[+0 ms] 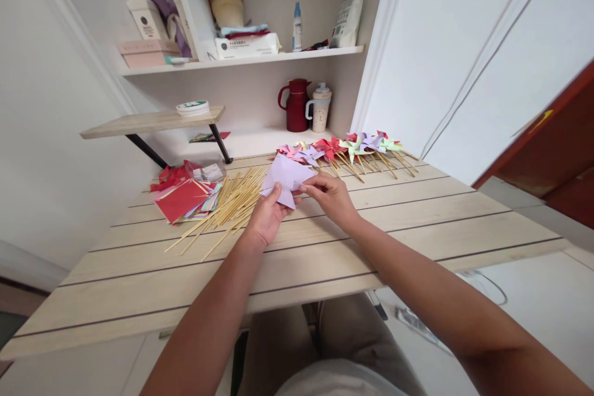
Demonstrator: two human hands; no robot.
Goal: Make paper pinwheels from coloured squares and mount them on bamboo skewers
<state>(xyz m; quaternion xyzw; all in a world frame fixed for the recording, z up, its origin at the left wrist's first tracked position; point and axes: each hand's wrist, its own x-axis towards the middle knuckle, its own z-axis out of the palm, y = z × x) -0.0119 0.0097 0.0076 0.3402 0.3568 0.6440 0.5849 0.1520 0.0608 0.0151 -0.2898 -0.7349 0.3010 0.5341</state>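
the left hand (266,218) and right hand (330,193) both pinch the lilac paper (286,178), so its corners should be folded gently toward the centre.

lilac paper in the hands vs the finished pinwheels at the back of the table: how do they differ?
The lilac paper is held above the table by the left hand and right hand; the finished pinwheels lie in a row on the table. The lilac paper has no stick; the finished pinwheels have sticks. Both are folded coloured paper.

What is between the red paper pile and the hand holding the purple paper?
A heap of wooden sticks lies on the table between the red paper pile and the left hand, seen in the head view.
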